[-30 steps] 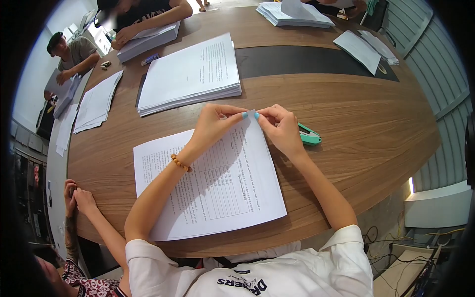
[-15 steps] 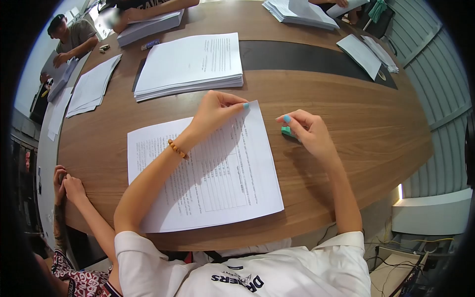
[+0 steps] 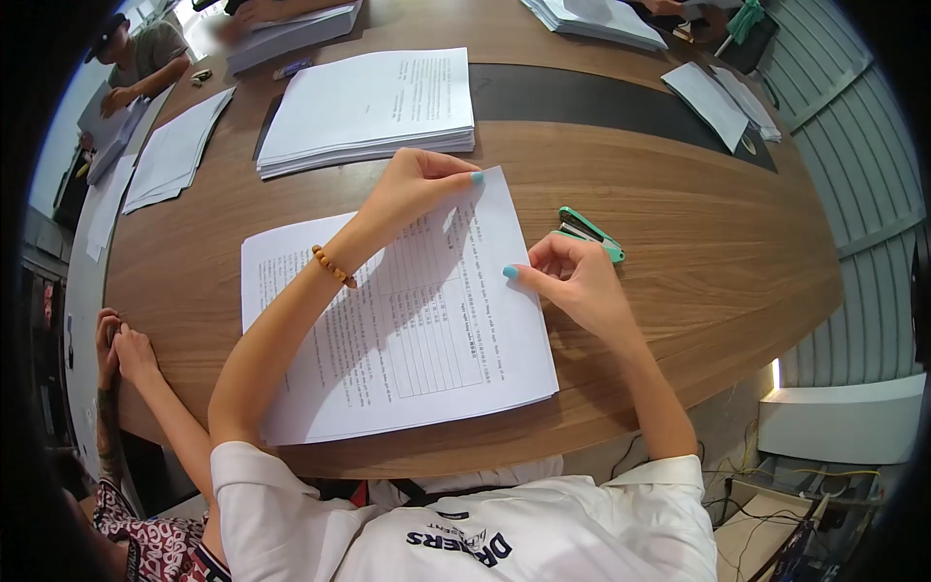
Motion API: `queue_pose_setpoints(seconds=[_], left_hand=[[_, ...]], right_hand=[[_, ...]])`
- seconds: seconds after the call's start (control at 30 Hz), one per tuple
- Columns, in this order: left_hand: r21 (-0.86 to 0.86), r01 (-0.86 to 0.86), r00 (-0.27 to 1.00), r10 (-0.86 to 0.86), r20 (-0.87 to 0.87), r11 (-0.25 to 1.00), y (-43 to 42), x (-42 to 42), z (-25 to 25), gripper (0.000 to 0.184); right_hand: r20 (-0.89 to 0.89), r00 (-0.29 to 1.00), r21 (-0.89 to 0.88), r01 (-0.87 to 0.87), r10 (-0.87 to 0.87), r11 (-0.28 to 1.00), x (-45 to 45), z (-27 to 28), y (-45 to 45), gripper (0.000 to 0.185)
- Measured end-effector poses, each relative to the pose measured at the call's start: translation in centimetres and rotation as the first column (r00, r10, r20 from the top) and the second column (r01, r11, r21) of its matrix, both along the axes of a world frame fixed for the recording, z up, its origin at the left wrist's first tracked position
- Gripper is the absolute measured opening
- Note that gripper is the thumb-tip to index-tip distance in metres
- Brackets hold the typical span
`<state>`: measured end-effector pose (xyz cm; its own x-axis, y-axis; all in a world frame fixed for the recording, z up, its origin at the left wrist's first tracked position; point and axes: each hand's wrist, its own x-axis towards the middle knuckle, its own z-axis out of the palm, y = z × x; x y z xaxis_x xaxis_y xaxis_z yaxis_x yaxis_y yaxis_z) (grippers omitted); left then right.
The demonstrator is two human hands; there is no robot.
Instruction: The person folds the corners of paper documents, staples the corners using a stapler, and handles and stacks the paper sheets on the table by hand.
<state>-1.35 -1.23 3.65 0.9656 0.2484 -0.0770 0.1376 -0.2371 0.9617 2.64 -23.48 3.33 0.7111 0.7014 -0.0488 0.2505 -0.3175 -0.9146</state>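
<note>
Printed paper sheets (image 3: pixel 427 335) lie before me at the table's near edge, bearing lines of text and a ruled table. At their top right corner, my left hand (image 3: pixel 417 186) pinches the paper between thumb and fingers, its forearm crossing the page. My right hand (image 3: pixel 580 283) is closed at the right edge, thumb on top of the paper and the other fingers curled at the side. Just beyond those fingers rests a green stapler (image 3: pixel 603 240) on the wood, partly hidden by the hand.
A thick stack of printed paper (image 3: pixel 369 112) stands beyond my sheets. More loose papers (image 3: pixel 179 150) lie at the left and other papers (image 3: pixel 706 105) at the far right. A neighbour's clasped hands (image 3: pixel 126 349) rest at the left edge. Other people handle paper piles across the table.
My right hand has moved left from the stapler to the paper's right edge, leaving the stapler in plainer view. My left hand keeps its pinch on the corner.
</note>
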Motion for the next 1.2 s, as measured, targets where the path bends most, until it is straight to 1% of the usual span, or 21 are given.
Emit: queue_pose_setpoints(seconds=[0.13, 0.2, 0.33, 0.43, 0.47, 0.5, 0.53, 0.6, 0.63, 0.73, 0.8, 0.83, 0.87, 0.9, 0.97, 1.0, 1.03, 1.07, 1.1, 1.17, 1.2], left_hand=[[-0.026, -0.005, 1.000, 0.004, -0.008, 1.000, 0.2, 0.0, -0.2, 0.026], [-0.015, -0.003, 1.000, 0.003, 0.005, 1.000, 0.2, 0.0, -0.2, 0.027], [-0.010, -0.034, 0.999, 0.034, -0.002, 0.999, -0.1, 0.0, -0.4, 0.026], [-0.010, -0.028, 0.999, 0.028, 0.042, 1.000, -0.2, -0.1, -0.8, 0.025], [-0.010, -0.019, 0.998, 0.020, 0.064, 1.000, -0.2, -0.2, -0.9, 0.024], [-0.010, -0.011, 0.996, 0.012, 0.088, 1.000, -0.2, -0.2, -1.0, 0.024], [-0.014, -0.013, 0.996, 0.014, 0.093, 1.000, -0.2, -0.2, -1.0, 0.024], [-0.033, -0.020, 0.995, 0.023, 0.094, 0.999, -0.3, -0.1, -1.1, 0.024], [-0.037, -0.023, 0.995, 0.026, 0.099, 0.999, -0.3, -0.1, -1.2, 0.024], [-0.053, -0.002, 0.990, 0.010, 0.139, 0.999, -0.4, -0.1, -1.4, 0.023], [0.051, 0.003, 0.982, -0.013, 0.187, 0.999, -0.4, -0.3, -1.4, 0.021], [0.046, 0.002, 0.980, -0.011, 0.197, 0.999, -0.5, -0.4, -1.5, 0.021], [0.086, 0.003, 0.973, -0.022, 0.228, 0.996, -0.5, -0.5, -1.5, 0.020], [0.126, 0.001, 0.966, -0.033, 0.255, 0.992, -0.6, -0.6, -1.5, 0.019], [0.117, -0.009, 0.963, -0.023, 0.268, 0.993, -0.9, -0.8, -1.2, 0.018], [0.113, -0.017, 0.960, -0.015, 0.278, 0.993, -1.0, -0.7, -1.2, 0.017], [0.106, -0.017, 0.961, -0.013, 0.277, 0.994, -1.0, -0.7, -1.4, 0.017], [0.138, -0.020, 0.956, -0.022, 0.293, 0.990, -1.0, -0.7, -1.5, 0.017], [0.172, -0.024, 0.951, -0.030, 0.308, 0.985, -1.0, -0.7, -1.7, 0.017], [0.180, -0.038, 0.942, -0.025, 0.334, 0.983, -1.2, -0.8, -1.6, 0.017], [0.195, -0.053, 0.931, -0.022, 0.365, 0.979, -1.2, -0.8, -1.6, 0.017]], right_hand=[[0.028, 1.000, 0.023, -0.012, 0.011, 1.000, 0.3, -1.0, 0.3, 0.022], [-0.003, 1.000, 0.039, 0.000, 0.000, 0.999, 0.5, -1.2, 0.2, 0.021], [-0.001, 1.000, 0.032, -0.016, 0.016, 0.999, 0.9, -1.4, -0.1, 0.020], [0.031, 0.999, 0.018, 0.029, -0.029, 0.999, 2.4, -0.9, -0.9, 0.024], [0.372, 0.922, -0.003, 0.115, -0.106, 0.993, 3.3, -1.0, -1.5, 0.028], [0.670, 0.726, 0.008, 0.202, -0.155, 0.979, 4.0, -1.1, -2.1, 0.033], [0.674, 0.723, 0.005, 0.200, -0.151, 0.980, 4.6, -1.2, -2.9, 0.033], [0.609, 0.791, -0.245, 0.114, 0.061, 0.963, 5.3, -1.8, -4.2, 0.039], [0.644, 0.762, -0.210, 0.098, 0.062, 0.973, 5.4, -2.4, -4.2, 0.038], [0.654, 0.748, -0.231, 0.052, 0.116, 0.972, 5.3, -2.3, -4.1, 0.038], [0.683, 0.721, -0.211, 0.043, 0.116, 0.977, 5.4, -2.1, -3.7, 0.037], [0.572, 0.818, -0.163, 0.036, 0.064, 0.986, 5.3, -1.5, -3.5, 0.038], [0.446, 0.895, -0.112, 0.036, 0.017, 0.993, 5.4, -0.7, -3.2, 0.039], [0.454, 0.891, -0.115, 0.035, 0.022, 0.993, 5.6, 0.2, -2.8, 0.039], [0.472, 0.862, -0.120, -0.149, 0.188, 0.982, 5.8, 2.0, -2.1, 0.042], [0.472, 0.861, -0.125, -0.148, 0.190, 0.981, 5.9, 2.6, -1.6, 0.042], [0.558, 0.794, -0.143, -0.194, 0.241, 0.970, 6.1, 3.0, -1.0, 0.042], [0.636, 0.716, -0.166, -0.238, 0.288, 0.957, 6.1, 3.3, -0.4, 0.042], [0.632, 0.718, -0.170, -0.239, 0.292, 0.956, 6.2, 3.6, 0.2, 0.042], [0.695, 0.606, -0.297, -0.248, 0.387, 0.922, 6.3, 4.1, 1.2, 0.041], [0.692, 0.605, -0.302, -0.253, 0.393, 0.919, 6.3, 4.1, 1.6, 0.041]])
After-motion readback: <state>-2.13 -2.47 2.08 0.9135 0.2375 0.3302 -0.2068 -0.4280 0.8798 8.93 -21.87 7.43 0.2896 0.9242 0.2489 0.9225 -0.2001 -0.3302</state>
